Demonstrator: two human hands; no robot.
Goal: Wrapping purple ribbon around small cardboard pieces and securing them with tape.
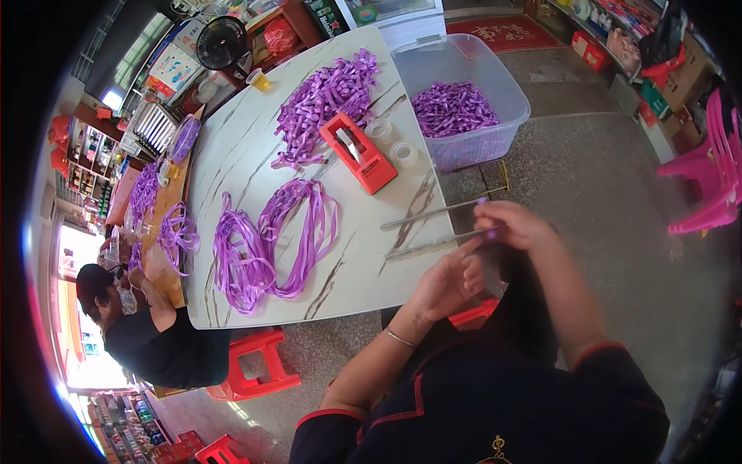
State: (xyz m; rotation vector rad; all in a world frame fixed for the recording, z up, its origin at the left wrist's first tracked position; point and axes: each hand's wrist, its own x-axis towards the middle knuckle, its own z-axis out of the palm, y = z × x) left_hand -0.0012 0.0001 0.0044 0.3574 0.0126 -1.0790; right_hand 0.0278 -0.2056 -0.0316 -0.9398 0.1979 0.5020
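Purple ribbon bits [492, 232]: small, at the outer tips of both rods, 3 o'clock from mid-view, like all hours below.
Metal rods [429, 215]: two, thin, roughly side by side, reaching past the edge of the counter [363, 263].
Right hand [518, 226]: at 3 o'clock, fingers bent inward, tips at the ribbon bits; blurred, so no telling whether clamped on them.
Left hand [450, 282]: at 4 o'clock, fingers half-curled, forefinger toward the lower rod's tip; grip unclear.
Ribbon loops [246, 274]: purple, two bundles side by side on the counter, 9 o'clock.
Red dispenser [379, 172]: at 12 o'clock, just beside two small clear cups [403, 152].
Ribbon heap [325, 100]: purple, at 11 o'clock.
Clear tub [479, 151]: at 1 o'clock, beside the counter, purple pieces [456, 104] inside.
Co-worker [158, 344]: at 8 o'clock, dark-clothed, seated.
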